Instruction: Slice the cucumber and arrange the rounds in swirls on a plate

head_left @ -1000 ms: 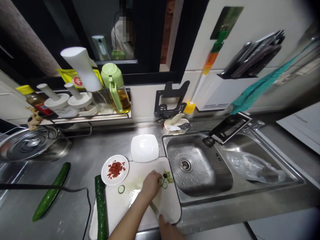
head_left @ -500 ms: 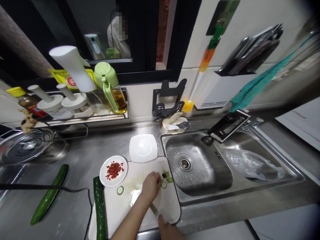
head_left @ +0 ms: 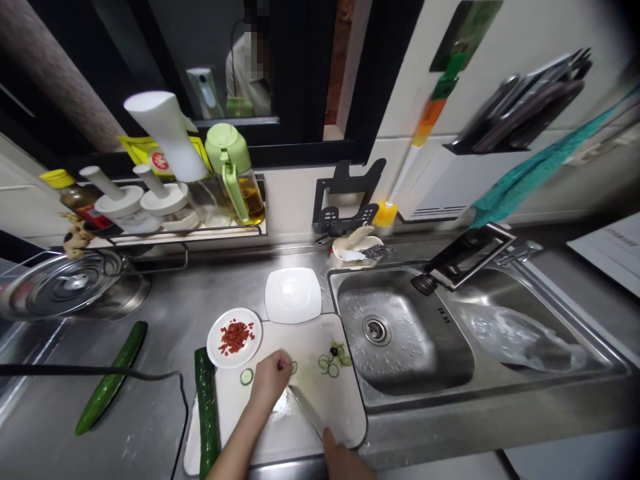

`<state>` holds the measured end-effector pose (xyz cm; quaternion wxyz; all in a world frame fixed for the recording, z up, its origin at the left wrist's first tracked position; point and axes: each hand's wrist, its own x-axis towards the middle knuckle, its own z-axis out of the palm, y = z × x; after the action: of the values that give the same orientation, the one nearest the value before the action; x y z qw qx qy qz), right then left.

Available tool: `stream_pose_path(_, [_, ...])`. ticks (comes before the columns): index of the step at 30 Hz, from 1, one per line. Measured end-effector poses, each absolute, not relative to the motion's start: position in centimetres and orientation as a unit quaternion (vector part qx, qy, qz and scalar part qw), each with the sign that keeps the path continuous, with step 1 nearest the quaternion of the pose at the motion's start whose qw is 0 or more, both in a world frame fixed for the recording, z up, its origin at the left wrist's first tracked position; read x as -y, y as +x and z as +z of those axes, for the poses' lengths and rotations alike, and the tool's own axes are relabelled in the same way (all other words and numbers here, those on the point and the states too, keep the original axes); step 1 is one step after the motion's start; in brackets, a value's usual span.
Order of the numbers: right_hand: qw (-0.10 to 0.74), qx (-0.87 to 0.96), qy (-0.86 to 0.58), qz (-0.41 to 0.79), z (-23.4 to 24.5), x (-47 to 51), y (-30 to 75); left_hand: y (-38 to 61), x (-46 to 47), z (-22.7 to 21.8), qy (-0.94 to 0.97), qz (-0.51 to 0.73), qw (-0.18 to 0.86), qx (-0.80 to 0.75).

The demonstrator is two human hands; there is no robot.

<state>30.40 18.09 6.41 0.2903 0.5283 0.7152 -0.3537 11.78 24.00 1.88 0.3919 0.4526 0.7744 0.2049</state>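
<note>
My left hand [head_left: 273,375] is pinched at a thin green cucumber ring [head_left: 294,367] over the middle of a white cutting board [head_left: 345,413]. In my right hand [head_left: 343,457], at the board's near edge, is a knife [head_left: 309,411], its blade slanting up towards the left fingers. Several cucumber rings [head_left: 333,371] and green scraps [head_left: 344,359] lie at the board's right side. A single cucumber slice [head_left: 247,377] rests left of my left hand. Along the board's left edge lies a cucumber [head_left: 205,410]. My right fingers are mostly out of frame.
A small plate [head_left: 212,343] of dried red berries overlaps the board's upper left corner. Behind the board stands a white square plate [head_left: 293,293]. To the right is a steel sink [head_left: 400,333]. Another cucumber [head_left: 111,380] and a black cable [head_left: 184,393] lie left.
My left hand has moved left from the ring pile to the board's middle, leaving more rings visible at the right. The knife blade shows more plainly. The whole view has shifted slightly.
</note>
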Motion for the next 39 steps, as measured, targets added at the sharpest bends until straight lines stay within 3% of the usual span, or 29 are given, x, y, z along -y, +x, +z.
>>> stream_pose_path(39, [0.268,-0.737,0.504,-0.361,8.2,-19.1,28.1,10.6,-20.9,0.9,0.4,0.197,0.368,-0.816])
